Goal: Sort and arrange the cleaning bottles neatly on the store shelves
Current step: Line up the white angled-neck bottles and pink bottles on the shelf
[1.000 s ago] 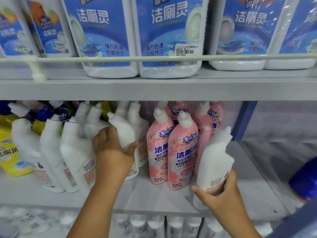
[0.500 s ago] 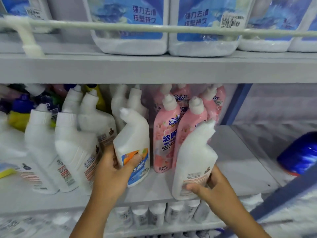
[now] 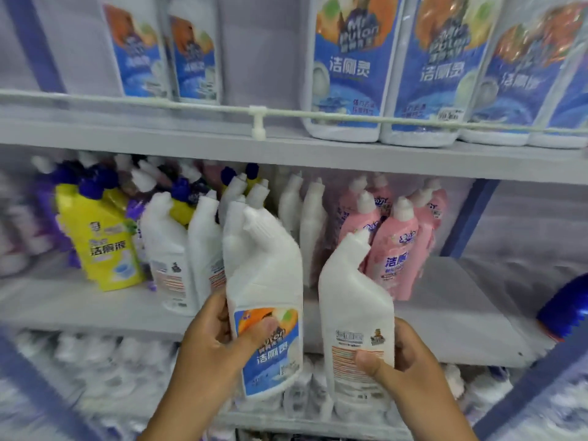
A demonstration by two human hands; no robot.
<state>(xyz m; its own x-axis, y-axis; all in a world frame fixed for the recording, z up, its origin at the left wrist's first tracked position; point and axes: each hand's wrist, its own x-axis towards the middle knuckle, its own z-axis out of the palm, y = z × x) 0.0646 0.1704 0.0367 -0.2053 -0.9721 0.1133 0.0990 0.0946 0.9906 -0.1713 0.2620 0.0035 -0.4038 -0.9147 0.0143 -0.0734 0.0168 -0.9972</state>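
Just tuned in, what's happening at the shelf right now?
A person is holding two white angled-neck cleaner bottles in front of the middle shelf. The left hand grips one bottle with its blue and orange front label facing the camera. The right hand grips the other bottle with its back label showing. Both are lifted off the shelf, in front of the white bottles and pink bottles standing there.

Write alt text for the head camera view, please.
Two hands each hold a white angled-neck bottle before a store shelf: the left hand shows its blue-label bottle, the right hand its back-label bottle. Pink bottles stand behind.
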